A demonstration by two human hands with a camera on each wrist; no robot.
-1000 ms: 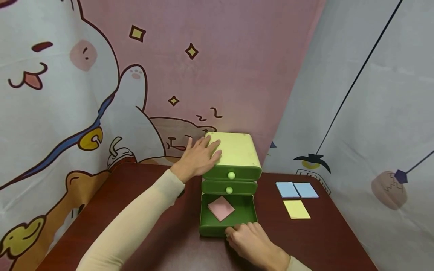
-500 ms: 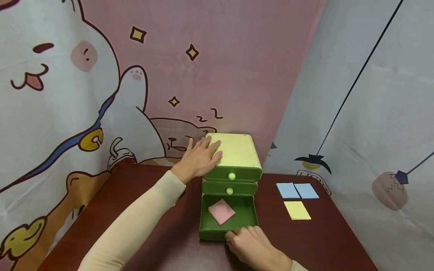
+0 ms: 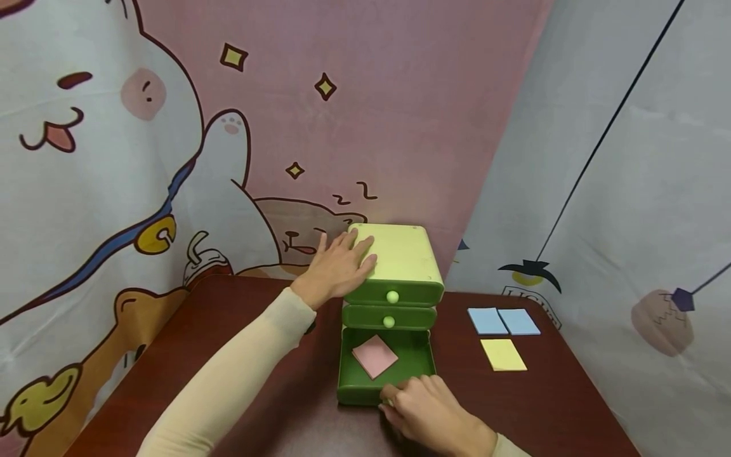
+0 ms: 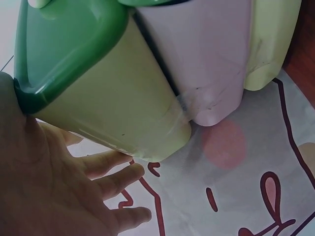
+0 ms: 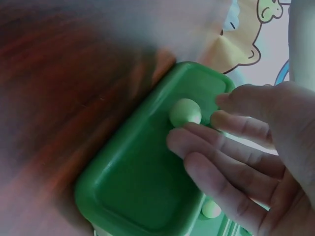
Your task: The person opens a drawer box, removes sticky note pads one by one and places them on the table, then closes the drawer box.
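A small chest of drawers [image 3: 400, 254] with a pale yellow top and green fronts stands on the table. My left hand [image 3: 337, 266] rests on the left of its top, fingers spread; in the left wrist view they lie along the yellow casing [image 4: 123, 108]. The bottom drawer [image 3: 414, 355] is pulled out, holding a pink sticky-note pad [image 3: 375, 357]. My right hand [image 3: 431, 409] is at that drawer's front. In the right wrist view, its loosely bent fingers are beside the round pale knob [image 5: 185, 112], not closed round it.
Two blue sticky-note pads [image 3: 487, 321] and a yellow pad [image 3: 503, 355] lie on the dark red table [image 3: 548, 393], right of the chest. The upper two drawers [image 3: 394, 293] are pushed in. A cartoon-printed cloth [image 3: 422, 127] hangs behind.
The bottom drawer slid slightly further toward me between the two earlier frames. My right hand's fingers have since loosened at the knob. My left hand stays on the top.
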